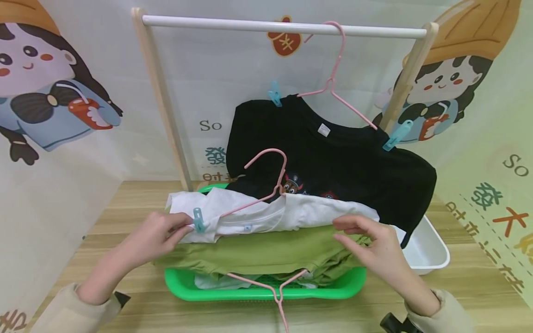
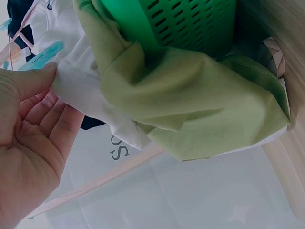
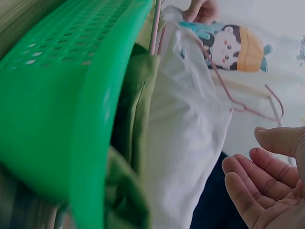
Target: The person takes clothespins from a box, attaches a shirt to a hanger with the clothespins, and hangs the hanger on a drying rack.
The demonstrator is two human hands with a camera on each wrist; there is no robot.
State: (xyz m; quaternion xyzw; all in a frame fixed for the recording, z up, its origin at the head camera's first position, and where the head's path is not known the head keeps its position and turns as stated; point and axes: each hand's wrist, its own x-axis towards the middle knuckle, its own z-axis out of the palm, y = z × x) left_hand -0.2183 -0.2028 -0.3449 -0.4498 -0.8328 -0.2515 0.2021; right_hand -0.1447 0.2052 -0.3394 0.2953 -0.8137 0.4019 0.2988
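Note:
A white shirt (image 1: 250,213) lies over a green garment (image 1: 258,252) on the green basket (image 1: 187,292). A pink hanger (image 1: 283,178) runs into its neckline, with the hook standing up. One blue clothespin (image 1: 198,220) clips the shirt's left shoulder. Right beside that clip, my left hand (image 1: 160,235) pinches the shoulder fabric between thumb and fingers. In the left wrist view, the thumb tip lies at the clothespin (image 2: 44,56). My right hand (image 1: 374,240) hovers by the shirt's right shoulder, thumb and fingers apart. The right wrist view shows nothing in that hand (image 3: 274,183).
Behind, a black shirt (image 1: 333,157) with two blue clothespins hangs by a pink hanger from the white rail (image 1: 233,24) of a wooden-legged rack. Another pink hanger (image 1: 276,293) pokes over the basket's front. A white tray (image 1: 429,249) stands at right, partly under the black shirt.

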